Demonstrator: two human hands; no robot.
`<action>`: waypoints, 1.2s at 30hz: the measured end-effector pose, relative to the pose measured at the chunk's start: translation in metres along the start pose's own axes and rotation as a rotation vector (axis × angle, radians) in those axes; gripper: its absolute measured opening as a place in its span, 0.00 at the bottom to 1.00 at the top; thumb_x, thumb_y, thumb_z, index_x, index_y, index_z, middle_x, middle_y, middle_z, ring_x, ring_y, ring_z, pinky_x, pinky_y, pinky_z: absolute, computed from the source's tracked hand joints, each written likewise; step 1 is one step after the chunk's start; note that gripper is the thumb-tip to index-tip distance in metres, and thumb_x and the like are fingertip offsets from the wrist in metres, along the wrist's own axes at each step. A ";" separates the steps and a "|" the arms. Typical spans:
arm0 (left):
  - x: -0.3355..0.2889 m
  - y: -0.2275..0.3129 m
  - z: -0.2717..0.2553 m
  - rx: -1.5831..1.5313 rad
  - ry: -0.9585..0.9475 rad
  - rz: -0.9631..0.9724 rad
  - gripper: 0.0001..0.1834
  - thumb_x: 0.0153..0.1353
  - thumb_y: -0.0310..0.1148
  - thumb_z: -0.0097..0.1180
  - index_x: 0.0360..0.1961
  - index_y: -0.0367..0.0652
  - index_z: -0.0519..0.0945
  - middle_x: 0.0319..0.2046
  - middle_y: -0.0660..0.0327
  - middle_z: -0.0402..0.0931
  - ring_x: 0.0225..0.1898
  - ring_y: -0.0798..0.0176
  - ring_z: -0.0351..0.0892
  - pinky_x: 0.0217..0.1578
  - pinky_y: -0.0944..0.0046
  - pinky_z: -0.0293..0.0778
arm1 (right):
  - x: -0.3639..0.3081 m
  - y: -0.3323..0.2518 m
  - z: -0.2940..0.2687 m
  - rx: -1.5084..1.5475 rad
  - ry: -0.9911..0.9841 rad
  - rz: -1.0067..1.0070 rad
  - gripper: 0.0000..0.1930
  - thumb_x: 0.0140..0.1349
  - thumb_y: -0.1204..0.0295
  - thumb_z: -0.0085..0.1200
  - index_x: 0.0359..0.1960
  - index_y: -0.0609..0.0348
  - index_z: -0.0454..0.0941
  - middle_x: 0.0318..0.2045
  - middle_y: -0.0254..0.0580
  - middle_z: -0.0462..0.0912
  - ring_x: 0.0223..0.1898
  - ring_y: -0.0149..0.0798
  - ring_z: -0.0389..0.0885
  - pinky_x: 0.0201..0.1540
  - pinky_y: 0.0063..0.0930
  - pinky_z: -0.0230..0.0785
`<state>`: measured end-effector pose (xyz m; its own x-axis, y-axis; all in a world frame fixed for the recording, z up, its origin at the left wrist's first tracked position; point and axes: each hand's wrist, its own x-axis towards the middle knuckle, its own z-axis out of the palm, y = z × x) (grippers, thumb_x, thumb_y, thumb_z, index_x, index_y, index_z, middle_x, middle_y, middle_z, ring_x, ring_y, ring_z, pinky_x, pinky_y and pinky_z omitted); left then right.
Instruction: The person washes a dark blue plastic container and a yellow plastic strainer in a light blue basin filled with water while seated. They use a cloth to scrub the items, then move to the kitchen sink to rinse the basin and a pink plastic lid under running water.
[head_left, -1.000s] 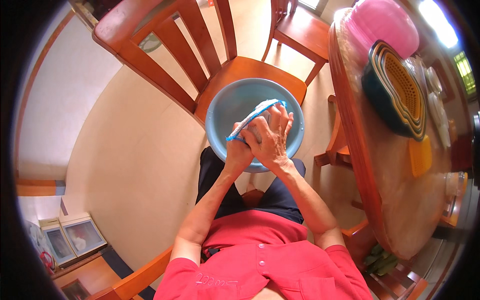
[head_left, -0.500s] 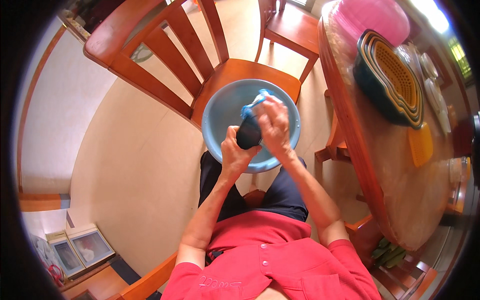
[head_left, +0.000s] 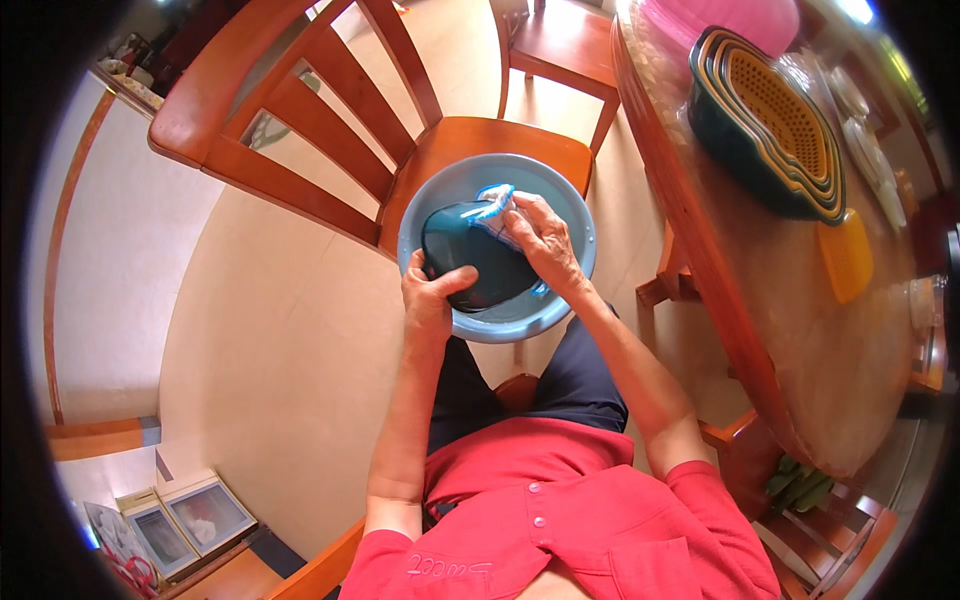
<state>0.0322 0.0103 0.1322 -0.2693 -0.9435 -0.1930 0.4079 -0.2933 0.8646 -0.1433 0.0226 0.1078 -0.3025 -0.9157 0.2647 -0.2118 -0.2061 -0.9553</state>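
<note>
A dark green plastic bowl (head_left: 455, 240) is held tilted over a light blue basin (head_left: 530, 326), its smooth outer side facing up. My left hand (head_left: 428, 297) grips the bowl at its near left edge, the thumb lying on top. Pinched in my right hand (head_left: 545, 240) is a white cloth with blue edging (head_left: 492, 203), pressed against the bowl's far right side. Part of the cloth and the bowl's right end are hidden behind the right hand. Some water appears to lie in the basin.
The basin rests on a wooden chair (head_left: 480, 135) between my knees. On the table (head_left: 720, 250) to the right stand nested green and yellow baskets (head_left: 775, 120), a pink basin (head_left: 730, 20) and a yellow plastic piece (head_left: 845, 258). Another chair (head_left: 565, 45) is behind.
The bowl has turned so its broad outer side shows, where before it was seen narrow. My left hand has moved left, and the cloth has shifted slightly left with my right hand.
</note>
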 end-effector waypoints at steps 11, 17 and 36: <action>0.017 -0.032 -0.027 -0.656 0.104 -0.320 0.21 0.49 0.26 0.62 0.46 0.38 0.72 0.43 0.56 0.75 0.46 0.57 0.74 0.52 0.54 0.67 | -0.049 -0.005 0.032 -0.349 0.205 -0.328 0.20 0.55 0.76 0.48 0.50 0.69 0.67 0.57 0.56 0.61 0.59 0.55 0.60 0.60 0.42 0.52; 0.015 -0.042 -0.028 -0.750 -0.015 -0.318 0.18 0.56 0.32 0.57 0.47 0.38 0.71 0.43 0.56 0.75 0.45 0.59 0.74 0.48 0.57 0.70 | -0.055 -0.020 0.046 -0.633 0.017 -0.628 0.18 0.49 0.73 0.54 0.45 0.53 0.74 0.55 0.44 0.66 0.59 0.49 0.60 0.63 0.49 0.40; 0.043 -0.036 -0.015 -0.567 0.152 -0.237 0.16 0.65 0.30 0.31 0.47 0.35 0.69 0.45 0.51 0.72 0.46 0.57 0.73 0.52 0.57 0.68 | -0.025 -0.021 0.051 -0.713 0.046 -0.563 0.14 0.49 0.71 0.52 0.40 0.48 0.76 0.51 0.40 0.70 0.55 0.45 0.66 0.54 0.49 0.54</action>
<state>0.0190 -0.0218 0.0855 -0.2993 -0.8418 -0.4492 0.7623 -0.4941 0.4181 -0.0842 0.0320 0.1145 -0.0135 -0.7266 0.6869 -0.8597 -0.3424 -0.3791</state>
